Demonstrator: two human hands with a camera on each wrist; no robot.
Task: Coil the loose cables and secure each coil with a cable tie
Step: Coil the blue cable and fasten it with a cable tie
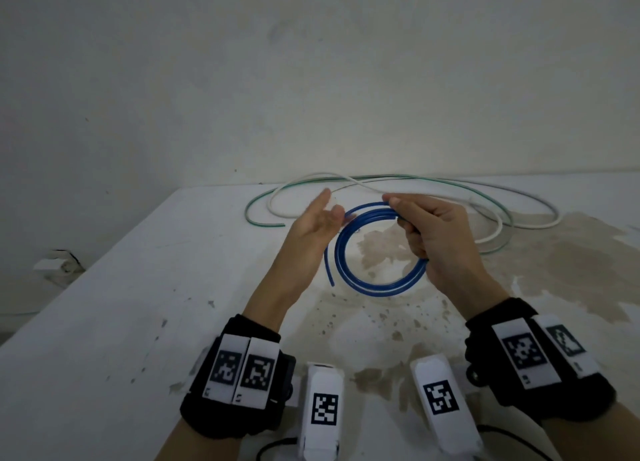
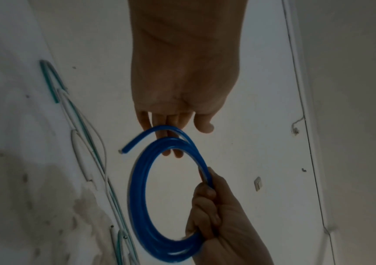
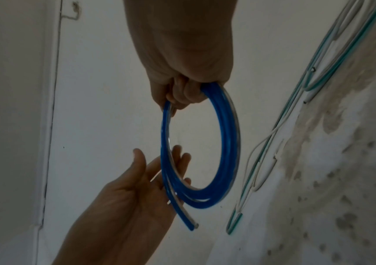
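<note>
Your right hand [image 1: 436, 239] has its fingers curled round the blue cable coil [image 1: 377, 249], gripping the bundled turns on the side nearest its palm and holding the ring up above the tabletop [image 1: 138, 322]. Your left hand [image 1: 313, 223] is spread, fingers straight, its fingertips just at the coil's opposite side; whether they touch it you cannot tell. One loose blue end hangs free beside your left hand. Beyond both hands, the white cable [image 1: 346, 180] and the green cable [image 1: 263, 218] lie uncoiled in wide loops on the stained tabletop.
</note>
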